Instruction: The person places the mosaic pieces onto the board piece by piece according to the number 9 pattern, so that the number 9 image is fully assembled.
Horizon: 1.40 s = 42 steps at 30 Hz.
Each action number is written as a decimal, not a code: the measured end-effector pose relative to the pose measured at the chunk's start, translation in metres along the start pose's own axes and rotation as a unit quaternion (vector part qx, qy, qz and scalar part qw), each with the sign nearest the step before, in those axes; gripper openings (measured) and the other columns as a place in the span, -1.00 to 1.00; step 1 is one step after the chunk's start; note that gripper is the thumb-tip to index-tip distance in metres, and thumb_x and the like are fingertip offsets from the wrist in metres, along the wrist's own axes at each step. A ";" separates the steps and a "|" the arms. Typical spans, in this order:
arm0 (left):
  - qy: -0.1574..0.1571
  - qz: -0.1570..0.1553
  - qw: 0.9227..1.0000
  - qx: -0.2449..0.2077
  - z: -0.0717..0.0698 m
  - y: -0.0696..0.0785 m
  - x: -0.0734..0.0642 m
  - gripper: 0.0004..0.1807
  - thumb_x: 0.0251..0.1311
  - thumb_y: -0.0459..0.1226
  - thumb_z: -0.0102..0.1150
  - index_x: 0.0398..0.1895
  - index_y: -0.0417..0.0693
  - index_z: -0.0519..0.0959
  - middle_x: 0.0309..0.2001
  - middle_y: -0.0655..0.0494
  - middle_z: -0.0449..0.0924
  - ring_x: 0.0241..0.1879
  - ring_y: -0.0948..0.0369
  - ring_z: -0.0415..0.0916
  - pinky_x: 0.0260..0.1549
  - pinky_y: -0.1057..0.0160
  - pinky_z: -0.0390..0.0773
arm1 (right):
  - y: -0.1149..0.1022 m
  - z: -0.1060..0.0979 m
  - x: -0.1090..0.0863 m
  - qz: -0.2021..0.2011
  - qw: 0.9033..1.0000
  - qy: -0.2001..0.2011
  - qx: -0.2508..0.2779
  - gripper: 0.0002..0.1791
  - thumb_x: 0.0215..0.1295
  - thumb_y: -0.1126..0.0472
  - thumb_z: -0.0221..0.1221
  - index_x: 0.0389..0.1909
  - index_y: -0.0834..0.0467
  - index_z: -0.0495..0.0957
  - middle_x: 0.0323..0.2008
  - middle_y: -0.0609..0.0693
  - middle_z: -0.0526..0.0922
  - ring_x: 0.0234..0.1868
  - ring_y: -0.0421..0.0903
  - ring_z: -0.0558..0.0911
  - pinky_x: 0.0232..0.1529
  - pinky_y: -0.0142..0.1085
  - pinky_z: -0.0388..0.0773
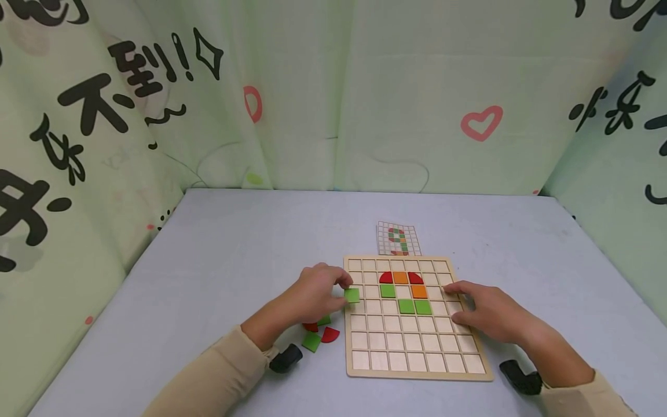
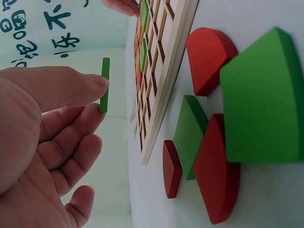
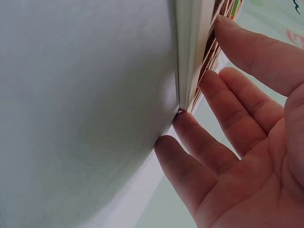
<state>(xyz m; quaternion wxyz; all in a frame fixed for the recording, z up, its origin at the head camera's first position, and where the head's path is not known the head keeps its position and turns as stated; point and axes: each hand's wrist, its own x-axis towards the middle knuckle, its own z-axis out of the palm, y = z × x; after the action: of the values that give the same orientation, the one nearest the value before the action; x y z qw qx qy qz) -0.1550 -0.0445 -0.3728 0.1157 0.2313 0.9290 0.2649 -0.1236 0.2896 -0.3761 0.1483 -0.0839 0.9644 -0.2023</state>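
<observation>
My left hand pinches a thin green square tile between thumb and fingertip, over the left edge of a wooden grid board. In the left wrist view the green tile is seen edge-on, raised off the table, while the other fingers curl loosely. On the board lie a row of red, orange and red tiles, then a green tile and an orange tile, then two green squares below. My right hand rests at the board's right edge, its fingers spread and relaxed, thumb on the grid.
Loose tiles lie on the table left of the board, among them a red rounded piece and a green square. A card printed with a coloured grid pattern lies behind the board. Pale green curtains enclose the table.
</observation>
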 end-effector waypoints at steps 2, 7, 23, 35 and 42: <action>0.001 0.006 1.000 0.003 0.001 0.001 0.001 -0.72 0.20 -0.24 0.38 -0.02 -0.01 0.64 -0.13 0.26 0.61 -0.05 0.20 0.41 -0.04 0.18 0.47 | 0.000 0.000 0.000 0.001 1.000 0.000 -0.001 -0.35 0.21 0.12 0.37 0.29 0.25 0.45 0.25 0.38 0.44 0.26 0.41 0.37 0.15 0.29 0.33; 0.000 0.011 1.000 0.003 0.004 0.005 0.005 -0.74 0.20 -0.24 0.39 -0.04 0.00 0.63 -0.15 0.27 0.60 -0.05 0.20 0.41 -0.01 0.16 0.45 | 0.000 0.000 0.000 0.000 1.000 0.001 -0.001 -0.35 0.21 0.12 0.37 0.29 0.26 0.45 0.26 0.38 0.43 0.26 0.41 0.37 0.15 0.29 0.33; -0.001 0.045 0.999 -0.004 0.014 0.016 0.016 -0.78 0.21 -0.27 0.35 -0.08 -0.01 0.65 -0.19 0.32 0.62 -0.08 0.27 0.42 0.10 0.14 0.37 | 0.000 0.000 0.000 -0.001 1.000 0.000 0.003 -0.35 0.21 0.13 0.37 0.29 0.26 0.45 0.26 0.38 0.43 0.26 0.42 0.36 0.14 0.31 0.33; -0.020 0.057 0.998 0.013 0.026 0.024 0.025 -0.76 0.24 -0.21 0.35 -0.04 0.02 0.65 -0.18 0.34 0.63 -0.12 0.31 0.42 0.09 0.18 0.36 | 0.000 0.000 -0.001 -0.005 1.000 0.001 0.008 -0.36 0.21 0.14 0.36 0.28 0.26 0.45 0.25 0.37 0.44 0.26 0.42 0.36 0.14 0.30 0.33; -0.014 0.061 0.997 0.034 0.031 0.027 0.027 -0.79 0.24 -0.20 0.34 -0.08 0.05 0.66 -0.20 0.38 0.64 -0.10 0.31 0.45 0.10 0.15 0.35 | 0.000 0.000 -0.001 -0.004 1.000 0.000 0.004 -0.35 0.21 0.13 0.37 0.29 0.26 0.45 0.26 0.38 0.44 0.26 0.42 0.36 0.14 0.31 0.33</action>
<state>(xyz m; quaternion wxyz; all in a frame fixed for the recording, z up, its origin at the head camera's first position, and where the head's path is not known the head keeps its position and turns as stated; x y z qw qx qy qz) -0.1578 0.0029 -0.3861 0.1047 0.2952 0.9197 0.2368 -0.1226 0.2895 -0.3762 0.1475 -0.0867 0.9632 -0.2071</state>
